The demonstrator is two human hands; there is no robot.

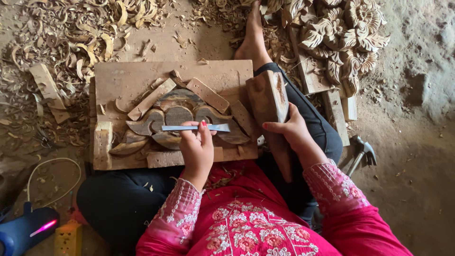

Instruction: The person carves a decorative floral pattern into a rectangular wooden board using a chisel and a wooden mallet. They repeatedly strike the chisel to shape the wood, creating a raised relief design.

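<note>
Carving point(182, 116) on board point(123, 78), mallet point(270, 102) right, shavings point(71, 28) behind

We look almost straight down from the head camera, close above the lap. Just past the fingers point(204, 129) lies the board point(118, 78); the floor point(417, 156) fills the edges. It is our only view, so no overlap.

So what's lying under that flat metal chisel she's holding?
The chisel, held in the left hand, lies across a curved wooden carving fixed on a board. The hand covers the carving's lower middle.
</note>
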